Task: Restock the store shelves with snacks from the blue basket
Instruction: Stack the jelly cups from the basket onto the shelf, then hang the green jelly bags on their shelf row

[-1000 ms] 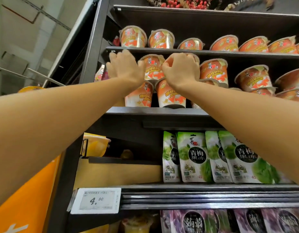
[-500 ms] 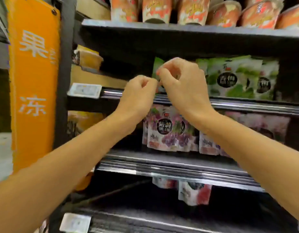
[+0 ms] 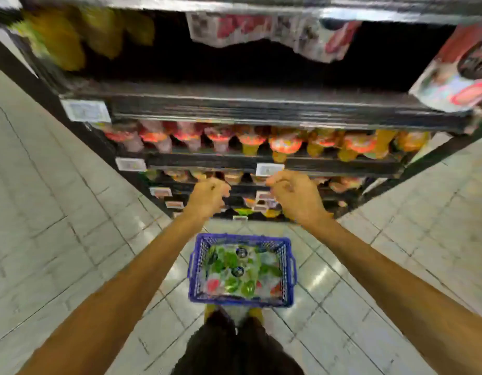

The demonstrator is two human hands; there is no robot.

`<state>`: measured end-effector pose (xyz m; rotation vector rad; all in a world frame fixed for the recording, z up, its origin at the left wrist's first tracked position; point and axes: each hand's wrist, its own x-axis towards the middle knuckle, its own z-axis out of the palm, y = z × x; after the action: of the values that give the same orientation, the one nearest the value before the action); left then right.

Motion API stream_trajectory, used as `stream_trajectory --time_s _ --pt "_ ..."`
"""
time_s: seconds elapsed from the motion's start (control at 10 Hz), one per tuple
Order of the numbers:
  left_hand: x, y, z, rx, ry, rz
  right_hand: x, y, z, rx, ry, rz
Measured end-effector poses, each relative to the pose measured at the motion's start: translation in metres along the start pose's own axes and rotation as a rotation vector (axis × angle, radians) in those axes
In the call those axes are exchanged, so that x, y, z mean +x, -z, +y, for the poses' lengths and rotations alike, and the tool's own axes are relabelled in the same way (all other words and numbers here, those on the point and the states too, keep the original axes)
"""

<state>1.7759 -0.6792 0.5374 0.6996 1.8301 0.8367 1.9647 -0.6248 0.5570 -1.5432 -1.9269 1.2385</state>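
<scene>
The blue basket (image 3: 241, 237) stands on the tiled floor just in front of my feet, below the shelf unit. Green and red snack pouches (image 3: 234, 272) fill it. My left hand (image 3: 207, 197) and my right hand (image 3: 295, 197) hover side by side above and beyond the basket, in front of the lowest shelves. Both have their fingers curled in and hold nothing. The picture is blurred by motion.
The dark shelf unit (image 3: 261, 104) fills the upper half. A row of jelly cups (image 3: 250, 142) sits on a middle shelf, with pouches (image 3: 261, 31) above and one pouch (image 3: 456, 74) at the right. White price tags (image 3: 269, 169) line the edges. Pale floor tiles (image 3: 58, 212) lie on both sides.
My view has swung down from the upper cup shelves to the floor and the basket. Both hands left the cups and came down, fingers curled, holding nothing.
</scene>
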Motion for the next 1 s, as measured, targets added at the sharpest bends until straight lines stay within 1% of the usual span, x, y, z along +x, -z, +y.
stream_trajectory --time_s 0.1,0.2,0.3,0.4,0.5,0.6,0.7,0.8,0.9,1.0 --pt "0.021 -0.033 -0.104 -0.005 0.166 -0.057 -0.011 -0.06 0.092 0.078 -0.262 -0.081" --pt "0.037 -0.058 -0.201 -0.084 0.401 0.0 -0.023 -0.12 0.175 0.035 -0.423 -0.175" --pt "0.057 -0.077 -0.283 -0.186 0.529 0.017 -0.028 -0.183 0.256 0.038 -0.564 -0.206" --pt "0.079 -0.095 -0.374 -0.097 0.56 -0.013 -0.027 -0.245 0.326 0.074 -0.727 -0.193" --pt "0.111 -0.116 -0.439 0.038 0.571 0.003 -0.022 -0.297 0.387 0.118 -0.859 -0.157" --pt "0.15 -0.139 -0.487 0.137 0.587 -0.005 -0.01 -0.339 0.442 0.072 -0.958 -0.146" --pt "0.187 -0.161 -0.529 0.345 0.494 -0.161 0.002 -0.373 0.483 0.017 -1.025 -0.067" --pt "0.213 -0.184 -0.556 0.349 0.413 -0.247 0.005 -0.395 0.516 -0.014 -1.055 -0.003" --pt "0.23 -0.205 -0.572 0.614 0.318 -0.279 0.002 -0.409 0.539 -0.025 -1.048 -0.041" --pt "0.236 -0.218 -0.583 0.865 0.298 -0.305 -0.001 -0.417 0.551 0.019 -1.003 -0.023"
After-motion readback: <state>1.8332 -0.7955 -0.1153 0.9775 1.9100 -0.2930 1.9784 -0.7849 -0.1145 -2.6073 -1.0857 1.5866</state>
